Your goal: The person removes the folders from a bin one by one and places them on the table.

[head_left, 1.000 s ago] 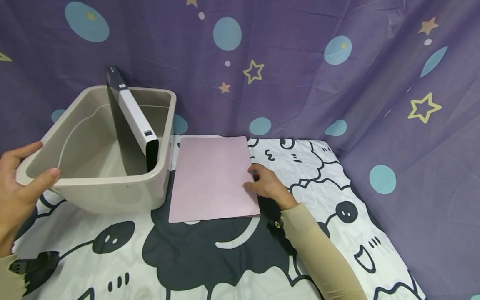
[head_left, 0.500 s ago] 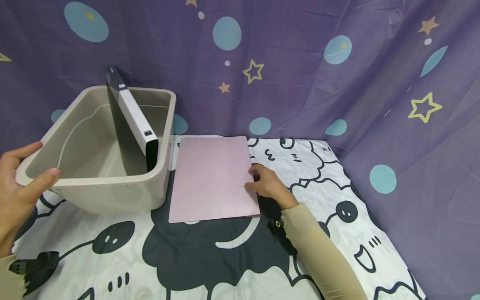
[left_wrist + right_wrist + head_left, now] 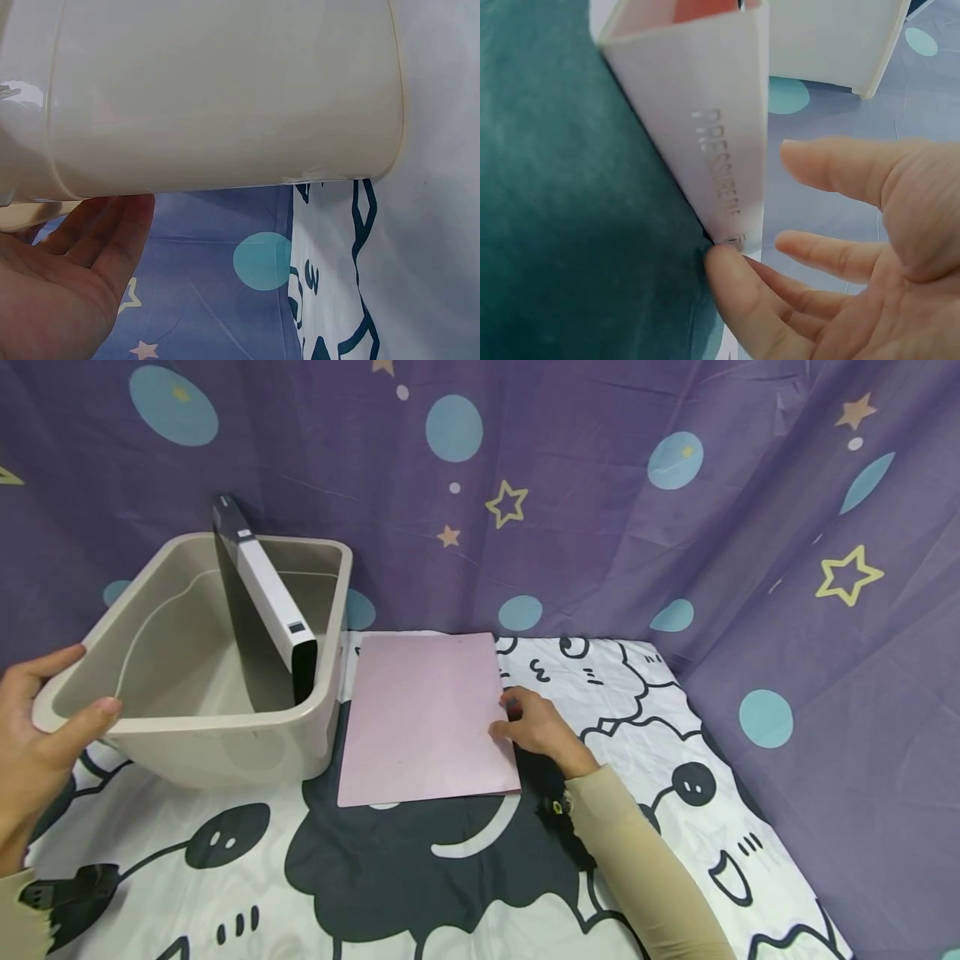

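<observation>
A pink file box (image 3: 429, 718) lies flat on the patterned cloth. In the right wrist view, its spine (image 3: 705, 142) carries raised lettering, and red shows at its open end. My right hand (image 3: 536, 724) is at its right side, a fingertip touching the spine's lower edge and the thumb apart from it. My left hand (image 3: 41, 727) grips the front left corner of a beige plastic bin (image 3: 217, 752), thumb over the rim. A black file box (image 3: 262, 593) with a white spine leans inside the bin. In the left wrist view, my fingers (image 3: 124, 247) lie against the bin's outside.
A black and white cartoon cloth (image 3: 420, 893) covers the surface. Behind it and to the right hangs a purple curtain (image 3: 585, 527) with stars and blue ovals. The bin stands left of the pink file box, close to the curtain.
My right hand has shifted very slightly at the pink file box's edge. The left hand, the bin and both file boxes stay where they were.
</observation>
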